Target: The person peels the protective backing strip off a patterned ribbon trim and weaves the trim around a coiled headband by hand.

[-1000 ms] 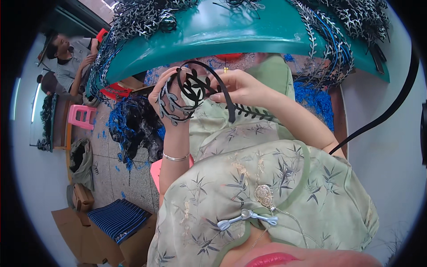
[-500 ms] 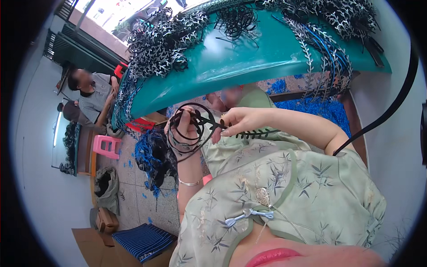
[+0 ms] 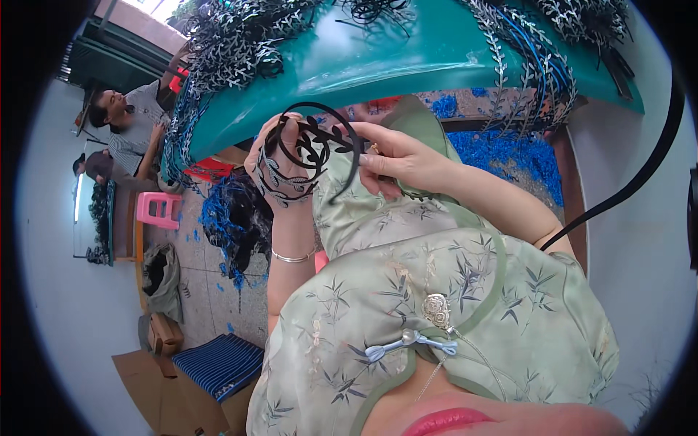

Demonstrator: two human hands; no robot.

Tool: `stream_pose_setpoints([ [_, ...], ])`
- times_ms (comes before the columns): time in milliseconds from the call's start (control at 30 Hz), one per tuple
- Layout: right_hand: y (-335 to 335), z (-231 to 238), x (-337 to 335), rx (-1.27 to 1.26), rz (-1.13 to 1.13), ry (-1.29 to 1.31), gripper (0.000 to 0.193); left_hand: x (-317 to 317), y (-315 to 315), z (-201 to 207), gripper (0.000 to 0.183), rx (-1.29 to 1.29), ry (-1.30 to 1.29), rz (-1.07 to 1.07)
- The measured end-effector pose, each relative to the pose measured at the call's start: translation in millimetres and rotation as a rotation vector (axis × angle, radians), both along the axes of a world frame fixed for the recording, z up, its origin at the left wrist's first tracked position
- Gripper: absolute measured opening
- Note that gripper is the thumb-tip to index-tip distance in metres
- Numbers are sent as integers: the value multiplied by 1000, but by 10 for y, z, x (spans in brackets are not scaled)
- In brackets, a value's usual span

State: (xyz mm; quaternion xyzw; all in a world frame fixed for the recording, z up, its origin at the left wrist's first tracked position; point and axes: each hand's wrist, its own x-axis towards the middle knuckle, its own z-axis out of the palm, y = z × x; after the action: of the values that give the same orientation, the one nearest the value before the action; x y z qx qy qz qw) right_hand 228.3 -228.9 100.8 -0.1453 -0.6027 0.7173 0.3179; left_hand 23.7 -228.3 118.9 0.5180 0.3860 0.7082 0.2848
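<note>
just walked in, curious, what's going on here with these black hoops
A person in a pale green dress holds a bunch of black headbands in the left hand. The right hand pinches one leaf-patterned band by its end. Ahead, a teal table is heaped with more leafy bands.

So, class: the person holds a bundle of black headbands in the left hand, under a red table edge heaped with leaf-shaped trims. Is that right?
Not quite. The table edge is teal green, not red, as the head view shows. The rest stands: the left hand holds a bundle of black headbands, and leaf-shaped trims are heaped on the table above.
</note>
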Motion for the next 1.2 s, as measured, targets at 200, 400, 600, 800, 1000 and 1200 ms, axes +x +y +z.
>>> stream_pose_setpoints([
  [200, 48, -40, 32, -7, -33, 8, 45, 51, 92, -96, 9, 89, -3, 10],
  [400, 92, -87, -78, -11, -56, 52, 47, 20, 145, -108, 11, 200, 312, 265],
  [600, 185, -9, -146, -16, -103, -15, 54, -39, 323, -173, 19, 239, 366, 332],
  [800, 383, -36, -239, -62, -102, -81, 57, -113, 510, -245, 20, 250, 315, 338],
  [1000, 539, -9, -320, -101, -76, -150, 58, -159, 581, -157, 20, 355, 476, 362],
  [1200, 628, 68, -365, -284, -69, -96, 62, -218, 652, -186, 23, 381, 554, 427],
])
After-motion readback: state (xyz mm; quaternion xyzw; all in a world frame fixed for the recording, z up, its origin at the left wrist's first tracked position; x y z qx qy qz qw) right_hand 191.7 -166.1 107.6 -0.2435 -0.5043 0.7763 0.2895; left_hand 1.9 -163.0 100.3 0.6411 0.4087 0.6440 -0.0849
